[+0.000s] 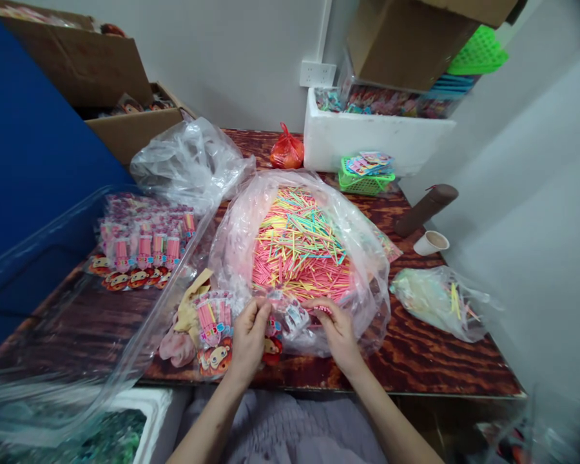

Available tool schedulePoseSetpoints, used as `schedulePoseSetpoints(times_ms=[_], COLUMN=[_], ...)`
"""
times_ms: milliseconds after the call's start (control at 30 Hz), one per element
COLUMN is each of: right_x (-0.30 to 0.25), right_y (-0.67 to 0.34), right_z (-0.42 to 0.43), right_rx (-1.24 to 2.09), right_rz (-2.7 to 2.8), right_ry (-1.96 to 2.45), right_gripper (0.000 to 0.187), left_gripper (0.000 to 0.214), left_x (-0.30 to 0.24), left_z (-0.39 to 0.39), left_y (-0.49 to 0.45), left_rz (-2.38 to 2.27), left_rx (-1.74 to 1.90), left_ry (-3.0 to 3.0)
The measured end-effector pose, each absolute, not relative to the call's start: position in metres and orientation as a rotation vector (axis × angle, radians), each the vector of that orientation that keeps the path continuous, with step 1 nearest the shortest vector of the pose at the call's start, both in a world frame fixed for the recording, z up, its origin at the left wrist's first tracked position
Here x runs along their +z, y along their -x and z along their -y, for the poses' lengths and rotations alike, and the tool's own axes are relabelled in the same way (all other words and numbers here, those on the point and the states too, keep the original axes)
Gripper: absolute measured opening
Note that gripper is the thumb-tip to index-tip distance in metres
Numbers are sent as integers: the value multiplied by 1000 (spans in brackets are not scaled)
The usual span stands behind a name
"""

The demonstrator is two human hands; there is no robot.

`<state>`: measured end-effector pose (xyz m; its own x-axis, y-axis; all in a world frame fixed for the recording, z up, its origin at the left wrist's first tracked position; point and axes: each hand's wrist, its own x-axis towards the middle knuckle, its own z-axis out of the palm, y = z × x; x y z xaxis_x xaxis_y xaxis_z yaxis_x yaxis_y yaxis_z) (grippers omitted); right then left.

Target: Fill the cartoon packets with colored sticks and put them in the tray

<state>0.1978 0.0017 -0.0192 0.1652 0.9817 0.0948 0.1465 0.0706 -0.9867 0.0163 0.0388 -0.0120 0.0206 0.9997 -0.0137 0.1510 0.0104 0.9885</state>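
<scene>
A big clear plastic bag (232,225) lies spread open in front of me, full of thin pink, yellow and green sticks (297,238). At its near edge my left hand (251,328) is closed, pinching the edge of a small clear packet (296,317). My right hand (337,332) is closed around a small bundle of pink sticks (323,310), just right of that packet. Left of my left hand lie filled stick packets (213,319) with cartoon-head cards (216,357). Whatever lies under my left fingers is partly hidden.
Rows of filled packets (145,248) lie at the left, behind a clear plastic sheet edge. A green basket (365,183) with cards, a brown bottle (425,209), a paper cup (432,243) and a plastic bag (435,299) stand right. Foam box (377,138) and red bag (287,151) are behind.
</scene>
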Motion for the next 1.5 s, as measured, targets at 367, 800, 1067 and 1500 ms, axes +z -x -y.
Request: schedulePoseSetpoints(times_ms=[367, 800, 1067, 1500], right_x=[-19, -20, -22, -22], right_y=[-195, -190, -188, -189], right_z=[0, 3, 7, 7], right_rx=[960, 971, 972, 1024], right_rz=[1253, 1236, 1248, 1160], right_ry=[1302, 1277, 1304, 1307], right_gripper=[21, 20, 21, 18], left_gripper=[21, 28, 25, 20], left_x=[-22, -18, -20, -30], left_z=[-35, -37, -35, -32], left_y=[-2, 5, 2, 3], left_rz=[-1350, -1354, -1300, -1196], left_rx=[1012, 1094, 1077, 1049], left_ry=[-1357, -1353, -1376, -1417])
